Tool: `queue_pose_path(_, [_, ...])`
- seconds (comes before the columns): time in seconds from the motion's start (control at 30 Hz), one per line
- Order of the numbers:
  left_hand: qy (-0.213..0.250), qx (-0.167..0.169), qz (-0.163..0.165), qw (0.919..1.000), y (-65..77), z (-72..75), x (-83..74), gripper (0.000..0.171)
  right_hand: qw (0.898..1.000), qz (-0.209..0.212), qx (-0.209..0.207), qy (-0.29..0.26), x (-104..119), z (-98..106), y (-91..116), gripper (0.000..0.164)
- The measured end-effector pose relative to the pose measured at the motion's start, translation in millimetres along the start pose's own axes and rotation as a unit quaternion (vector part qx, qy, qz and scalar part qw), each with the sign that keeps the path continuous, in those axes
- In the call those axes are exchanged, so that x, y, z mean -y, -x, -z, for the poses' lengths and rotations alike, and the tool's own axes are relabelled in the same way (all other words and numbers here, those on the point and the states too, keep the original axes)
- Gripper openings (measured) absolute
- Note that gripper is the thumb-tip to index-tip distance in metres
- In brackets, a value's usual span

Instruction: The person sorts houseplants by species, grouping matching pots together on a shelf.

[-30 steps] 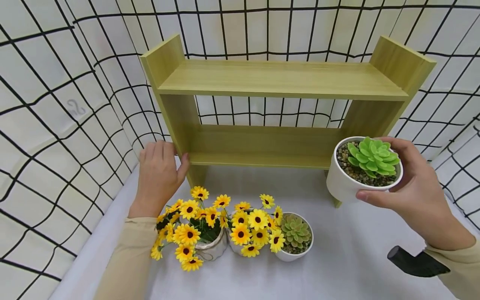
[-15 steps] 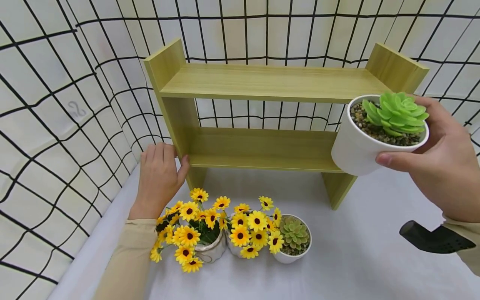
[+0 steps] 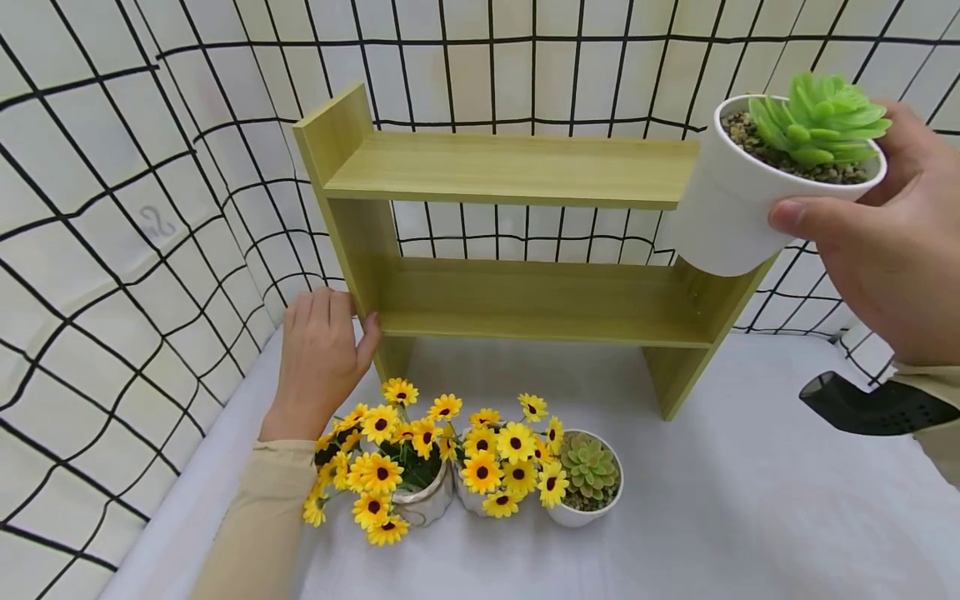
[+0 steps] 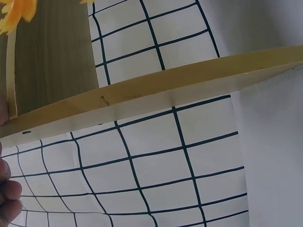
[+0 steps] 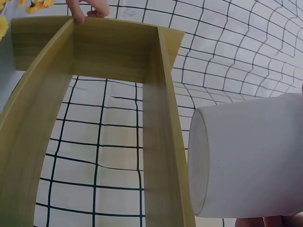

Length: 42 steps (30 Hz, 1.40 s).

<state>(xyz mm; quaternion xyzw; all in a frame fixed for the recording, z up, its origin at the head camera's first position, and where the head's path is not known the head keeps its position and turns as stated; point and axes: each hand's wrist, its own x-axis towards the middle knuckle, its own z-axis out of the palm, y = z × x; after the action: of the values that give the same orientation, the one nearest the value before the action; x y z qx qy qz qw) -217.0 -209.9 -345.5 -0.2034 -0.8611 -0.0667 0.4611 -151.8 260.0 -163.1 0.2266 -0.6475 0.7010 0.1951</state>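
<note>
My right hand [image 3: 896, 237] grips a white pot with a bright green succulent [image 3: 738, 200], thumb on the near side. The pot is tilted and held in the air before the right end of the wooden shelf [image 3: 510, 171], hiding that end of the top board. In the right wrist view the pot's white base [image 5: 201, 161] appears beside the top board's edge. My left hand [image 3: 318, 362] holds the shelf's left side panel, thumb at its front edge and fingers on the outer side. Only fingertips [image 4: 12, 190] of it show in the left wrist view.
On the white-covered table before the shelf stand two pots of yellow flowers [image 3: 378, 475] [image 3: 510, 458] and a second potted succulent [image 3: 591, 471] in a row. Black wire grid [image 3: 510, 75] over white surrounds the back and sides. A black strap-like piece [image 3: 873, 404] sits at my right wrist.
My right hand has lifted the potted succulent up and slightly right, from beside the lower board to the height of the top board. My left hand has stayed on the side panel.
</note>
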Motion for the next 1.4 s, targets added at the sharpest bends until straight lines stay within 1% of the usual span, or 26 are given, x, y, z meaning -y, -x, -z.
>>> queue_pose_path(0.07, [0.001,0.002,0.001,1.0,-0.1,0.7,0.2,0.031,1.0,-0.006,-0.008,-0.006,1,-1,-6,0.078])
queue_pose_path(0.23, [0.008,0.0,0.0,1.0,-0.2,0.4,0.3,0.029,1.0,-0.024,-0.018,0.007,6,-9,-17,0.075])
queue_pose_path(0.33, [0.006,0.002,-0.001,1.0,0.5,0.2,0.2,0.03,1.0,-0.023,-0.014,0.006,9,-15,-24,0.072])
queue_pose_path(0.4, [0.003,0.006,0.001,1.0,1.0,0.5,0.3,0.03,1.0,-0.021,-0.005,-0.011,10,-20,-29,0.07])
queue_pose_path(0.57, [0.004,0.007,0.006,1.0,1.5,-0.3,0.2,0.029,0.999,-0.045,0.003,-0.015,7,-31,-38,0.066])
queue_pose_path(0.7, [0.007,0.007,0.009,0.9999,2.0,-0.3,0.0,0.029,0.997,-0.071,-0.003,0.009,5,-37,-44,0.063])
queue_pose_path(0.8, [0.01,0.004,0.011,0.9999,2.3,-0.4,0.0,0.028,0.997,-0.081,-0.008,0.018,3,-41,-49,0.059])
queue_pose_path(1.0, [0.008,0.017,0.011,0.9998,1.7,0.6,-1.1,0.029,0.994,-0.107,-0.009,0.038,1,-44,-57,0.057])
queue_pose_path(1.23, [0.022,-0.003,0.01,0.9997,1.8,-1.7,-0.6,0.026,0.991,-0.135,0.009,0.022,-1,-46,-64,0.058])
queue_pose_path(1.27, [0.019,0.0,0.01,0.9998,1.8,-1.6,-0.8,0.026,0.989,-0.142,0.011,0.03,0,-46,-65,0.058])
queue_pose_path(1.33, [0.016,0.001,0.009,0.9998,1.9,-0.8,-0.3,0.026,0.988,-0.152,0.018,0.028,0,-45,-65,0.059])
queue_pose_path(1.4, [0.015,0.002,0.009,0.9998,2.0,-0.4,0.2,0.026,0.986,-0.159,0.024,0.037,1,-43,-63,0.063])
